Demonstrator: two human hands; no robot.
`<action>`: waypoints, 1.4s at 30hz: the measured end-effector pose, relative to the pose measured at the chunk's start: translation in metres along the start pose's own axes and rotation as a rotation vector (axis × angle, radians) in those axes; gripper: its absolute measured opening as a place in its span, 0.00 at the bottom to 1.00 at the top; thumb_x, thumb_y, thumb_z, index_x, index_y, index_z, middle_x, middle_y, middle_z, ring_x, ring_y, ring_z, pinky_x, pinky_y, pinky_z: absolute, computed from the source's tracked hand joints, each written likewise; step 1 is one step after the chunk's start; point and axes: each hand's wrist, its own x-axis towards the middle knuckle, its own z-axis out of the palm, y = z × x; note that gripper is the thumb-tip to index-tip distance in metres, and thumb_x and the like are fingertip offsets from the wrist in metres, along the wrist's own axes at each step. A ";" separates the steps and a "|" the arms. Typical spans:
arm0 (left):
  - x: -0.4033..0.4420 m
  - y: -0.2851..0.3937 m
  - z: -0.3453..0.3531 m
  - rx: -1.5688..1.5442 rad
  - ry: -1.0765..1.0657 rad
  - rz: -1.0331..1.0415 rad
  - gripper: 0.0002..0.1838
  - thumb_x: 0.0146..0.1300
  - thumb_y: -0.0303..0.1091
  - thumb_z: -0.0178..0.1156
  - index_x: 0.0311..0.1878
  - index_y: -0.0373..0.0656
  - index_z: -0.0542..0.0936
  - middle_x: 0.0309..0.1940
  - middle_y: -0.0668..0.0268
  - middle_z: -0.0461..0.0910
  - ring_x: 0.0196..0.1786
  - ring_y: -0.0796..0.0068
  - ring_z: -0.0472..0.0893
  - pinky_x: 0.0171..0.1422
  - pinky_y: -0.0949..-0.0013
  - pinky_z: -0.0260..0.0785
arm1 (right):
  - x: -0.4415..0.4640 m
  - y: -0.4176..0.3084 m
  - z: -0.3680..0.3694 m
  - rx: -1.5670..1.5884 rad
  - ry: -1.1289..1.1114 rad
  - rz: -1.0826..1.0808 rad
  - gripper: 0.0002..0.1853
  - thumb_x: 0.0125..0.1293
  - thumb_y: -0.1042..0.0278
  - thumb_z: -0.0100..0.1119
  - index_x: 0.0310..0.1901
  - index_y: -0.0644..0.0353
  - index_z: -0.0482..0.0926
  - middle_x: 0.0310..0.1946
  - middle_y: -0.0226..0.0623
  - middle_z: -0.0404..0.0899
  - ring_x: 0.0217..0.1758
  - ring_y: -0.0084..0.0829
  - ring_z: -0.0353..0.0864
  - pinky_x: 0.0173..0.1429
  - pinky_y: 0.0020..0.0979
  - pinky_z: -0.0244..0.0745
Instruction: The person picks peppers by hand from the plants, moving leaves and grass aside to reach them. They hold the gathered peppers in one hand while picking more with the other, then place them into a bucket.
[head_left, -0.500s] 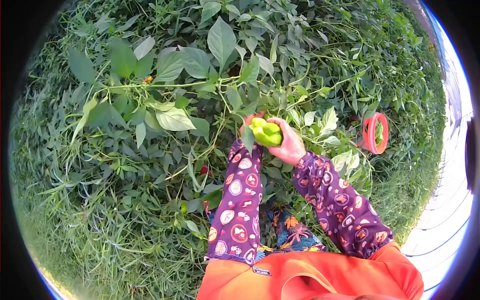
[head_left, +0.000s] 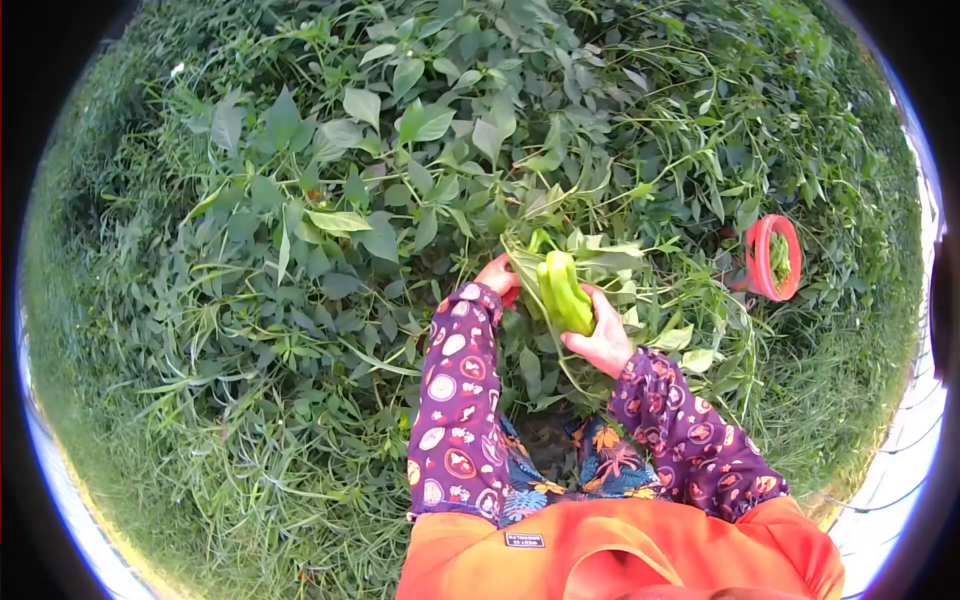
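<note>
Seen from the head camera, a person in an orange top (head_left: 500,560) works among dense green plants (head_left: 330,330), both forearms in purple patterned sleeves (head_left: 460,385) reaching forward. The right hand (head_left: 606,342) holds a green pepper (head_left: 563,295) around its lower right side, fingers curled against it and thumb along its lower end. The pepper sits between the two hands, tilted, its stem end pointing up and slightly left, leaves close around it. The left hand (head_left: 497,278) is just left of the pepper, fingers bent and partly hidden by a long leaf (head_left: 527,275); from where I stand, I cannot tell whether they grip anything. Well off to the right of the hands, a red bucket (head_left: 756,258) leans among the foliage, its mouth showing green contents (head_left: 780,258). Below, floral trousers (head_left: 612,465) show between the sleeves.
</note>
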 end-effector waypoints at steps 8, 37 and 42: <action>-0.081 0.005 0.023 -0.054 0.155 -0.174 0.22 0.56 0.26 0.54 0.56 0.41 0.70 0.32 0.62 0.80 0.19 0.76 0.73 0.24 0.70 0.70 | -0.069 -0.034 -0.054 0.603 0.057 0.110 0.34 0.48 0.74 0.62 0.59 0.62 0.62 0.48 0.33 0.72 0.51 0.26 0.74 0.57 0.29 0.68; -0.281 -0.068 0.180 -0.479 0.261 0.361 0.29 0.65 0.44 0.53 0.67 0.50 0.60 0.59 0.57 0.71 0.48 0.60 0.78 0.32 0.64 0.75 | -0.123 0.170 -0.517 -0.018 1.116 0.697 0.36 0.45 0.49 0.68 0.51 0.67 0.71 0.45 0.48 0.79 0.46 0.40 0.80 0.49 0.37 0.75; -0.262 -0.061 0.202 -0.509 0.325 0.333 0.23 0.65 0.44 0.54 0.62 0.49 0.68 0.48 0.64 0.78 0.43 0.65 0.79 0.33 0.63 0.73 | -0.140 0.184 -0.422 0.081 0.930 0.261 0.25 0.51 0.62 0.60 0.52 0.63 0.74 0.44 0.49 0.79 0.49 0.43 0.79 0.53 0.37 0.72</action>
